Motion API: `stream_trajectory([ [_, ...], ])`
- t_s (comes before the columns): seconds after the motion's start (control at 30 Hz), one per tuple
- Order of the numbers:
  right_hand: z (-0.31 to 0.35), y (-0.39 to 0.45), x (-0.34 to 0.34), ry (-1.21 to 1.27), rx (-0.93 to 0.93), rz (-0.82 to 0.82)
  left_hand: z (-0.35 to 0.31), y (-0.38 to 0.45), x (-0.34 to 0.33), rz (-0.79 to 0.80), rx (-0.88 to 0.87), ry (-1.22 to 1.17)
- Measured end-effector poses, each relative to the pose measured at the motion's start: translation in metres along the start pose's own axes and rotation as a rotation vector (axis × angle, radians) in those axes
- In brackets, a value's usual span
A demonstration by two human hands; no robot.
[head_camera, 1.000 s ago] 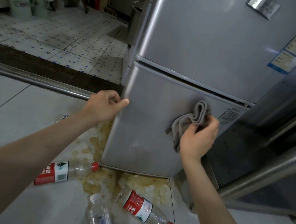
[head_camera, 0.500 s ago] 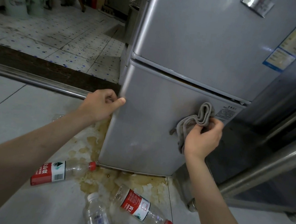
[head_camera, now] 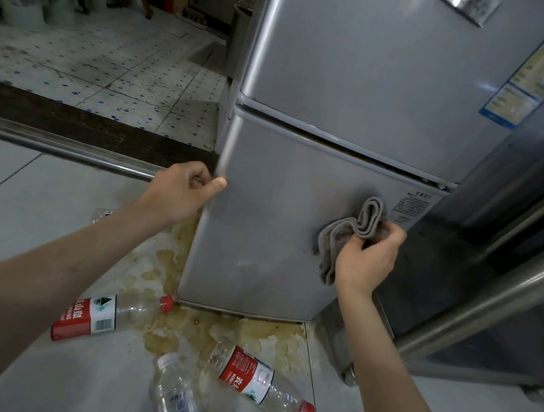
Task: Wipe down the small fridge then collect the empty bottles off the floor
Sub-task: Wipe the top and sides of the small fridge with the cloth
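Lower now, right hand [head_camera: 366,261] grips bunched grey cloth [head_camera: 358,227] against the smudged silver fridge [head_camera: 261,238].

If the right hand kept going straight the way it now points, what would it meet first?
Probably nothing new: the right hand already holds the grey cloth against the fridge's lower door. Pushing on, it would meet that door panel, near the small printed label.

Pale grey floor tiles [head_camera: 30,215] are laid in the foreground and are marked by a yellowish-brown stain [head_camera: 205,329]. A dark threshold strip [head_camera: 88,128] and a steel rail [head_camera: 63,147] are set across the doorway. Beyond it, white tiling with blue speckles [head_camera: 111,67] is seen, daylit. Steel bars [head_camera: 494,300] are fitted at right.
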State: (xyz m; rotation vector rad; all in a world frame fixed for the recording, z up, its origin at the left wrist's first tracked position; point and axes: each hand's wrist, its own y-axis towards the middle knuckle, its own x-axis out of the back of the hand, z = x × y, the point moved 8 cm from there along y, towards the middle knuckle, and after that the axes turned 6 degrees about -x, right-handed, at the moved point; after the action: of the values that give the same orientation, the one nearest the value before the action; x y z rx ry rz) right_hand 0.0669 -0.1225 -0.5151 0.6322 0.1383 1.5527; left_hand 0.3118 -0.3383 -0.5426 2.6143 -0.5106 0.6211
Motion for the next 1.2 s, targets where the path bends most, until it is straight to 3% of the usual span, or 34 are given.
stream_trajectory([
  [0.47, -0.023, 0.015, 0.007, 0.032, -0.161, -0.106, 0.003, 0.002, -0.001, -0.016, -0.004, -0.002],
  [0.77, -0.062, 0.005, -0.008, -0.173, -0.341, 0.113, 0.003, 0.002, 0.0, -0.011, -0.017, 0.006],
  [1.03, -0.068, 0.003, -0.01, -0.119, -0.323, 0.114, 0.002, 0.001, -0.001, -0.013, -0.018, -0.003],
  [1.2, -0.056, -0.003, -0.007, -0.034, -0.177, 0.04, 0.004, 0.002, -0.001, -0.015, -0.009, -0.009],
])
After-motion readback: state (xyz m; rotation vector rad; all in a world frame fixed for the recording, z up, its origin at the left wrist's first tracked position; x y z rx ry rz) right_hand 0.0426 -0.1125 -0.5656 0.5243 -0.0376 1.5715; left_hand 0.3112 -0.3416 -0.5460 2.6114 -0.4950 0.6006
